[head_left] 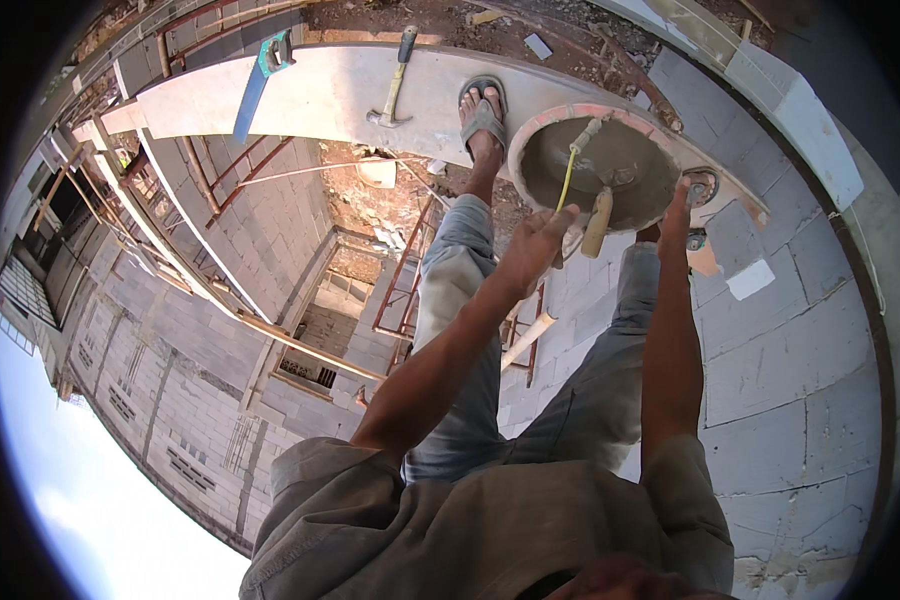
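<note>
A round basin [519, 150] with a reddish rim holds wet grey mortar [625, 165] on the plank before me. My left hand [540, 245] is closed at its near left side, around the lower end of a thin yellow rod or cord [567, 180]. That yellow length runs up to a mortar-coated grey end [590, 132] near the far rim. Beside the left hand, a tool's wooden handle [597, 225] sticks out over the near rim; its other end is in the mortar. My right hand [676, 212] grips the basin's right edge, its fingers mostly hidden.
On the plank [320, 95] lie a claw hammer [395, 85] and a blue handsaw [257, 85]. My sandalled left foot [482, 115] stands between hammer and basin. Reddish scaffold bars [400, 280] and rubble ground show below. A grey block wall [770, 350] rises at right.
</note>
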`<state>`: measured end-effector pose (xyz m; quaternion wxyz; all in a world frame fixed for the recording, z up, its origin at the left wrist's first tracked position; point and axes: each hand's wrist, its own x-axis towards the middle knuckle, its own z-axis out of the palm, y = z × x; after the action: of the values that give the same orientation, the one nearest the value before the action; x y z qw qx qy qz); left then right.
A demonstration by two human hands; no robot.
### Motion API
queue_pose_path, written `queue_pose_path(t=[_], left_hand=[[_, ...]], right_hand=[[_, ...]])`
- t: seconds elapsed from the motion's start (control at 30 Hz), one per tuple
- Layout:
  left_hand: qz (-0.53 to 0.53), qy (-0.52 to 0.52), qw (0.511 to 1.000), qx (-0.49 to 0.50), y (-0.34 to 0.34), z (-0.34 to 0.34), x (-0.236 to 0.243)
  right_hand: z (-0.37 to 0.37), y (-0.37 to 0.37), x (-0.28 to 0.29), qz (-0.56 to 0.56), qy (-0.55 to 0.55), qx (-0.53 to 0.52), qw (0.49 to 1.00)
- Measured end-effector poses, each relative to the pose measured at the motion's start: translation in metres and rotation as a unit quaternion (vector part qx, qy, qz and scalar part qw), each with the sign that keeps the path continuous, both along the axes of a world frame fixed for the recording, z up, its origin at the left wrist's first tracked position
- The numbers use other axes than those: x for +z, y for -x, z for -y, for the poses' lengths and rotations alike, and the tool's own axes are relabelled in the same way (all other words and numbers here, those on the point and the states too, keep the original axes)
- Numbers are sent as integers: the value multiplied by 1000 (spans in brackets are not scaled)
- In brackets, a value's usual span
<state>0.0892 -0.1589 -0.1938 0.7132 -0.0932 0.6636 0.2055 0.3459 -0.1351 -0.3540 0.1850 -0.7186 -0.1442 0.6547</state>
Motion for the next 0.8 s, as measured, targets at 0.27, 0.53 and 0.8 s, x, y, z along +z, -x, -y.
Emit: queue_pose_path(t=[0.27,0.53,0.8], left_hand=[[-129,12,991,-16,119,9,129],[-327,4,944,36,278,49,131],[-505,50,832,-222,418,68,3]], right_hand=[[-29,100,118,-48,51,224,972],[-60,291,39,63,-184,582,790],[-14,432,-93,130,-248,785,552]])
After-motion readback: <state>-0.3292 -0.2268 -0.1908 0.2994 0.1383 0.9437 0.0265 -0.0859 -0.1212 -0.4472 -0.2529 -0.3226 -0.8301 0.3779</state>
